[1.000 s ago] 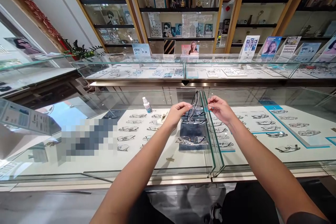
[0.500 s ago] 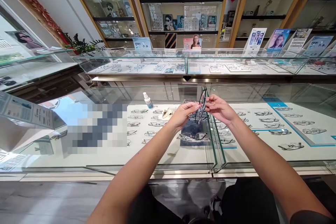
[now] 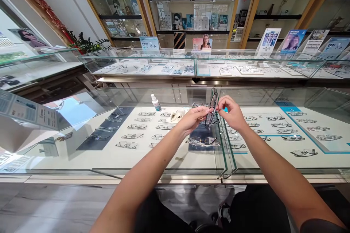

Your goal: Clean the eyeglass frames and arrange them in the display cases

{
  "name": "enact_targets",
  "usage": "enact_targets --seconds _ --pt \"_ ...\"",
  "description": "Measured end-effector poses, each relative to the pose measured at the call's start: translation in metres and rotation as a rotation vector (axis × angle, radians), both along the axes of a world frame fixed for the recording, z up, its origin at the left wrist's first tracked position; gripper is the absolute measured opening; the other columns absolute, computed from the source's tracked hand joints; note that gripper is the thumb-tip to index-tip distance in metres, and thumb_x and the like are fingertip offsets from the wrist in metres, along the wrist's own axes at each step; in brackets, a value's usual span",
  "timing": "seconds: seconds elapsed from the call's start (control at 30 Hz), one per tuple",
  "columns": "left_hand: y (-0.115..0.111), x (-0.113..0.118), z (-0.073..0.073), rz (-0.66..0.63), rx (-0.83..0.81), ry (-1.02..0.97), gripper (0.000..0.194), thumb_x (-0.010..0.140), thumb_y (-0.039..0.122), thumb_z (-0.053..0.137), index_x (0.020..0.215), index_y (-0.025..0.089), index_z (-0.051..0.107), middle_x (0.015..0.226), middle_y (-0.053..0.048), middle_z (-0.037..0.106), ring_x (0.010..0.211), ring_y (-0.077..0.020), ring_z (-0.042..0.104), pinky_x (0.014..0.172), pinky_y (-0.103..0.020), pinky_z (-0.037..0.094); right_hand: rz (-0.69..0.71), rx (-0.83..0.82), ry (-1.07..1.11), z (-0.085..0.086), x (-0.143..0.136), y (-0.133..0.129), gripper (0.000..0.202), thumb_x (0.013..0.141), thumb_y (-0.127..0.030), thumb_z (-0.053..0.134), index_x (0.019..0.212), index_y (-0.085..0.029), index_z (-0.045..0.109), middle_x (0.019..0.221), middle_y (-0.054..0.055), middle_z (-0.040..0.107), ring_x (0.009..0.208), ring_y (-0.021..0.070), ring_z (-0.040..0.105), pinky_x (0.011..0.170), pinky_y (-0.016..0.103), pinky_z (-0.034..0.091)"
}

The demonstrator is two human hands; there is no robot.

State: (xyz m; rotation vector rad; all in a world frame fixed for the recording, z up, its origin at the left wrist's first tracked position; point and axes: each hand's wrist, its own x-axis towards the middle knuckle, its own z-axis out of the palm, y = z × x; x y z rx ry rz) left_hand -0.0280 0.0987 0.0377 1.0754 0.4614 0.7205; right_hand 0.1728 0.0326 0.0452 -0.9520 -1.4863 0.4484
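Holding dark-rimmed glasses (image 3: 211,113) aloft over the glass worktop (image 3: 131,172), not set down; from the look of it, partway through handling, with no sign of a finished state. Turned nearly edge-on, lenses upright, close to the seam between two cases.

Pinched firmly between thumb and fingers of the left hand (image 3: 191,117), at the rim's near side. Met from three o'clock by the right hand (image 3: 232,113), with fingers curled and tips bunched against or just beside the frame; too small to tell whether closed on it.

Reaching forward with both forearms, from seven and five o'clock, to converge at the glasses, wrists raised above the worktop.

Left out of both hands: at nine o'clock from the glasses, a pale crumpled cloth (image 3: 175,117), and beyond it, an upright spray bottle (image 3: 156,103). Seen at six o'clock, thin-rimmed glasses (image 3: 203,141) over a dark mat (image 3: 195,148); between seven and eight, a small bar (image 3: 179,159).
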Motion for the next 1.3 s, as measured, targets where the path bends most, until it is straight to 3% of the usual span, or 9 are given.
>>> enact_targets --seconds 0.17,0.5,0.73,0.87,0.97,1.3 --pt "0.000 -0.001 0.001 -0.007 -0.013 0.007 0.039 0.069 0.041 0.103 0.092 0.015 0.085 0.094 -0.008 0.080 0.081 -0.0152 0.063 0.077 -0.030 0.041 -0.131 0.123 -0.201 0.002 -0.007 -0.008 0.021 0.087 -0.006 0.062 0.079 -0.025 0.061 0.094 0.004 0.063 0.093 0.0225 0.062 0.079 0.039 0.046" --pt "-0.003 -0.001 0.006 0.004 -0.026 0.012 0.045 0.064 0.046 0.105 0.089 0.016 0.084 0.091 -0.005 0.077 0.079 -0.0126 0.061 0.076 -0.027 0.042 -0.155 0.168 -0.223 0.002 -0.009 -0.010 0.021 0.090 -0.007 0.061 0.080 -0.025 0.060 0.095 0.003 0.064 0.093 0.0221 0.063 0.078 0.038 0.045" --pt "0.000 0.001 0.004 0.064 -0.003 -0.013 0.043 0.062 0.047 0.105 0.084 0.018 0.082 0.095 -0.006 0.079 0.084 -0.0150 0.061 0.073 -0.028 0.038 -0.106 0.053 -0.167 0.004 -0.010 -0.013 0.008 0.096 -0.026 0.070 0.088 -0.028 0.071 0.101 0.006 0.068 0.099 0.0262 0.063 0.084 0.043 0.049" --pt "0.002 0.002 0.002 0.114 0.024 -0.007 0.041 0.066 0.047 0.103 0.086 0.019 0.082 0.099 -0.007 0.079 0.093 -0.0186 0.062 0.076 -0.030 0.037 -0.096 -0.005 -0.160 0.003 -0.012 -0.013 0.015 0.095 -0.038 0.076 0.084 -0.028 0.074 0.107 0.007 0.066 0.107 0.0285 0.065 0.096 0.048 0.052" --pt "0.002 0.001 0.003 0.131 0.048 0.002 0.040 0.068 0.048 0.102 0.087 0.019 0.082 0.098 -0.006 0.078 0.094 -0.0182 0.060 0.077 -0.030 0.036 -0.086 -0.011 -0.173 0.002 -0.013 -0.012 0.016 0.094 -0.040 0.078 0.083 -0.028 0.076 0.108 0.008 0.065 0.110 0.0290 0.064 0.104 0.050 0.052" --pt "-0.002 0.002 0.006 0.128 0.131 -0.008 0.040 0.068 0.051 0.102 0.085 0.020 0.082 0.101 -0.003 0.075 0.087 -0.0145 0.053 0.076 -0.028 0.037 -0.060 -0.074 -0.154 -0.002 -0.012 -0.009 0.011 0.089 -0.033 0.078 0.081 -0.026 0.075 0.114 0.008 0.065 0.114 0.0283 0.063 0.109 0.050 0.049"
